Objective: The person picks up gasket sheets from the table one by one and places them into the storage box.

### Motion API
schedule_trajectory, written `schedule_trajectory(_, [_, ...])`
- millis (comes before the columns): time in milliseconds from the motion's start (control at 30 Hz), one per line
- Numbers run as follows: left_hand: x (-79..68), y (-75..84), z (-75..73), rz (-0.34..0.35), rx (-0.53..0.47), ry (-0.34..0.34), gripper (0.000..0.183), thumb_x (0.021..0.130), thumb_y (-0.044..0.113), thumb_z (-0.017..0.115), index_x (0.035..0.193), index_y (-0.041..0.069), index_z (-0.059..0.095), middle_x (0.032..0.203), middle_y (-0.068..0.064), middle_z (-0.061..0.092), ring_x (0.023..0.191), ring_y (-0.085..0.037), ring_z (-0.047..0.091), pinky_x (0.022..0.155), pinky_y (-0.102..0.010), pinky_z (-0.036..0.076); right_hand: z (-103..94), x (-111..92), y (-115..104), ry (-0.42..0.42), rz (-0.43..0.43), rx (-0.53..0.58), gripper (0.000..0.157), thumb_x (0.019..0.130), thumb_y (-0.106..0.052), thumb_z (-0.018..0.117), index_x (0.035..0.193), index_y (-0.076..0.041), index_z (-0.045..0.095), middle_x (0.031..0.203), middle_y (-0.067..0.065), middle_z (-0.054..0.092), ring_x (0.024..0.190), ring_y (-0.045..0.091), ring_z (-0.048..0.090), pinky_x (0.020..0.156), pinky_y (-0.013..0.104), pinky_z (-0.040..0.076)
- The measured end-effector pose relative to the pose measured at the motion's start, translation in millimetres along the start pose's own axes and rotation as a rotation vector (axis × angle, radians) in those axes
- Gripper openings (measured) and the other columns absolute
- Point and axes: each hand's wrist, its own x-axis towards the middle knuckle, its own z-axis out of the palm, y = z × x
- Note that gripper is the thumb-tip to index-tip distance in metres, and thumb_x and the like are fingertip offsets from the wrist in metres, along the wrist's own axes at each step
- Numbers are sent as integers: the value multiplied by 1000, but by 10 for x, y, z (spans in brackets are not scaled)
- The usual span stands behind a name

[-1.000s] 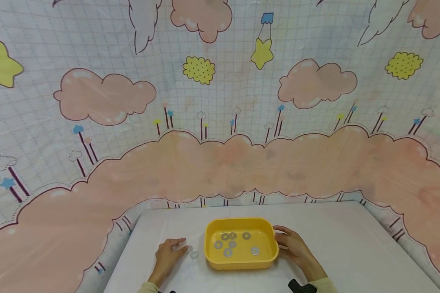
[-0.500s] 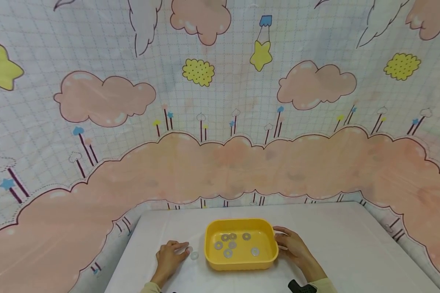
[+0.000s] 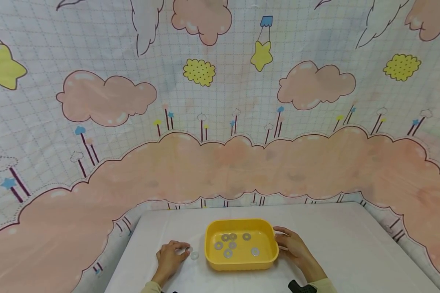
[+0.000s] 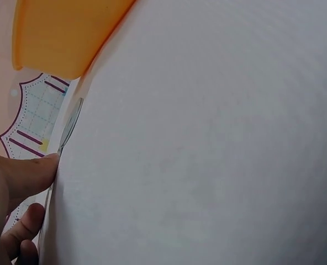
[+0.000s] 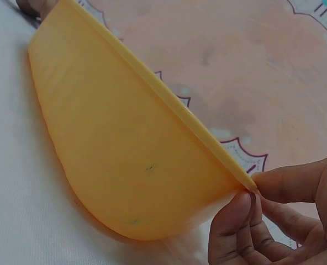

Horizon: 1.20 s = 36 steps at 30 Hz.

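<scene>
In the head view, my left hand [image 3: 169, 258] rests low over the white table, its thumb and index fingertips close together at a flat grey washer [image 3: 190, 249] that they partly cover. A second washer [image 3: 194, 255] lies flat just to its right. From the left wrist, a washer [image 4: 71, 122] shows nearly edge-on past the thumb tip. My right hand [image 3: 293, 246] holds the right end of a yellow plastic tray [image 3: 242, 265]; the right wrist view has its fingers [image 5: 290, 181] pinching the tray's rim [image 5: 207, 138]. Several washers [image 3: 232, 245] lie scattered on the tray's floor.
The white table [image 3: 337, 240] reaches back to a cloth backdrop [image 3: 242, 167] printed with clouds and stars. A dark device [image 3: 301, 287] sits at the right wrist. The tray stands between the two hands.
My left hand has shifted slightly to the right, and its thumb and index finger have closed in on the nearer washer. My right hand and the tray have stayed put.
</scene>
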Motion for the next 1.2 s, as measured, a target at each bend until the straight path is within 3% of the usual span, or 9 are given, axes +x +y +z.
schedule_trajectory(367, [10,-15,3,14,-23,-10,19,79,18,78,97,16,71,110,-6,67,106,-30,49,100,-58,19,-8,-9,-7,-7,7,2,40,92,-8,59,132,-1,54,99,12,65,82,22,63,68,33,53])
schedule_trajectory(667, [-3,-21,-5,10,-133,6,20,77,15,79,93,15,68,83,5,70,86,-16,52,98,-52,18,-6,0,-7,-4,1,-1,41,93,-9,60,132,0,54,101,13,65,83,22,63,69,34,55])
schedule_trajectory(933, [2,-37,-11,-20,-190,17,21,77,16,80,95,10,70,79,3,71,75,-8,57,95,-47,21,-8,12,2,-4,6,7,41,92,-8,60,132,0,54,99,12,66,82,22,63,68,34,55])
schedule_trajectory(1033, [-4,-20,-25,-64,-244,26,21,76,19,81,93,11,70,80,3,73,72,-2,60,96,-36,31,-9,9,0,-5,6,8,41,93,-8,60,132,0,54,100,12,65,82,22,63,68,35,55])
schedule_trajectory(1100, [-7,-2,-39,-86,-286,27,21,77,18,81,93,10,71,80,2,73,71,-1,61,86,-24,40,-9,1,-9,-7,5,10,41,93,-9,61,132,0,54,100,12,65,83,22,63,69,35,55])
schedule_trajectory(1200, [-7,35,-72,-105,-348,21,19,78,12,79,95,7,71,80,0,71,72,-3,61,68,-18,48,-7,-14,-24,-11,10,15,41,93,-8,60,133,0,53,101,13,65,83,23,62,69,34,55])
